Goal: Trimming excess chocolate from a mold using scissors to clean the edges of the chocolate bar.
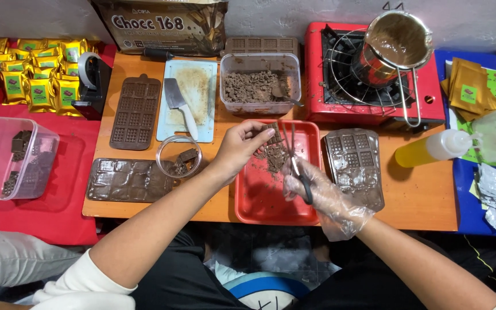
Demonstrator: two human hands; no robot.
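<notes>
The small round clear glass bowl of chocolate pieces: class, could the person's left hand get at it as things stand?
Probably yes: the left hand holds a chocolate piece beside the bowl, nothing between.

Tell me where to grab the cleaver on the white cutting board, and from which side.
Grip the cleaver by its white handle, coming from the near edge of the cutting board. The handle slants toward the person and lies free, while the broad blade points away toward the board's far left corner.

red stove (431, 92), cleaver (174, 97), yellow bottle (431, 149)
</notes>
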